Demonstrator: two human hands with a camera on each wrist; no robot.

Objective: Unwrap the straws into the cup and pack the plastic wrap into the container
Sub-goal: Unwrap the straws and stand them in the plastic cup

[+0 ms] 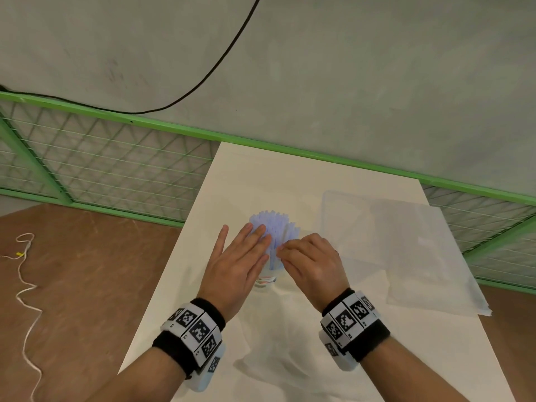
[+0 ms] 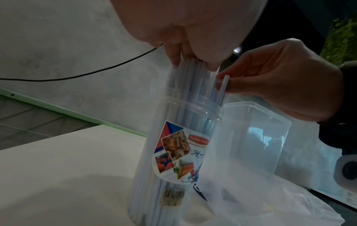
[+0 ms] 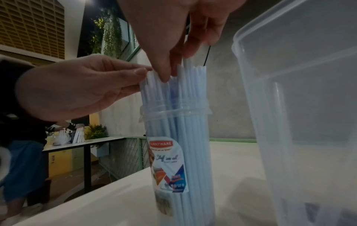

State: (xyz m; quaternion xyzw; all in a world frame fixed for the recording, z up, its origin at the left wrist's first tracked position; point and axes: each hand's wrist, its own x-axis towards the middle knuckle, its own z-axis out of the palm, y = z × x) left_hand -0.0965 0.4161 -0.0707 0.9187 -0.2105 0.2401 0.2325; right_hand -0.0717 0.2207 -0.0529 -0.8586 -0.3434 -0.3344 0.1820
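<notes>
A clear plastic cup with a printed label stands upright on the white table, packed with pale blue straws. My left hand lies with straight fingers on the straw tops from the left. My right hand comes in from the right and pinches a single straw between thumb and fingers at the bundle's edge. Crinkled clear plastic wrap lies on the table beside the cup's base. The clear container stands open just right of the cup.
A translucent sheet lies right of the container, hanging over the table's right edge. A green wire fence runs behind the table. The floor to the left holds a white cord. Another person works at a distant table.
</notes>
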